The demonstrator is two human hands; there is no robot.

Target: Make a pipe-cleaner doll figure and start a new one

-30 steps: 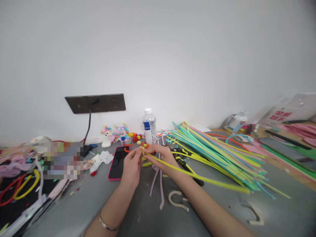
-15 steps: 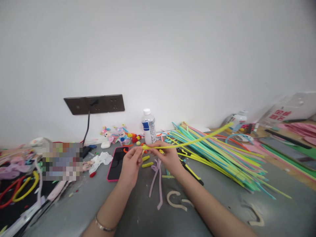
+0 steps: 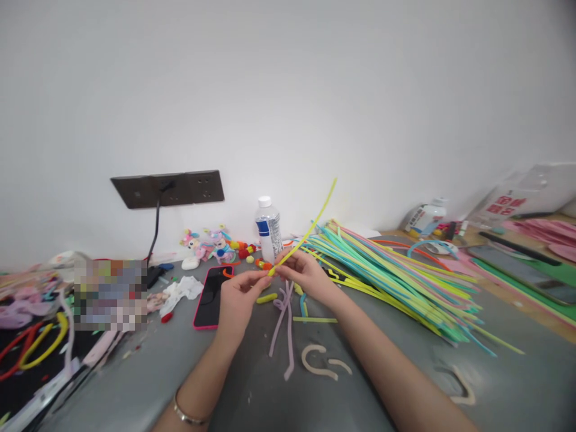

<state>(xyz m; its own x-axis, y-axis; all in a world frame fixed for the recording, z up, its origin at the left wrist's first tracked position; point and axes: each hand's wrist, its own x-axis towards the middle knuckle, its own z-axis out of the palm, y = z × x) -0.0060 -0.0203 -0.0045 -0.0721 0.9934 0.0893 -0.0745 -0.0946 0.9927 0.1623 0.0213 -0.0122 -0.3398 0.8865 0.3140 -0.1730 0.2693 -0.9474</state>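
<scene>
A long yellow pipe cleaner (image 3: 317, 219) slants up to the right from between my fingertips, its free end in front of the wall. My left hand (image 3: 240, 295) pinches its lower end, which looks thicker, perhaps coiled. Just beside it, my right hand (image 3: 311, 279) grips the same stem between thumb and fingers. Below the hands lie a short yellow piece (image 3: 267, 298) and a bent lilac pipe cleaner (image 3: 288, 342). Small orange and yellow pieces (image 3: 263, 264) show right behind the fingertips.
A large bundle of coloured pipe cleaners (image 3: 396, 276) spreads to the right. Behind my hands stands a bottle (image 3: 268, 231); left of them lies a phone (image 3: 210, 298). Beige curved pieces (image 3: 310, 366) lie in front. Red-handled pliers or scissors (image 3: 18, 354) rest far left.
The yellow pipe cleaner has swung from pointing right to a steep slant upward. My right hand has shifted slightly, and both hands stay pinched close together on it.
</scene>
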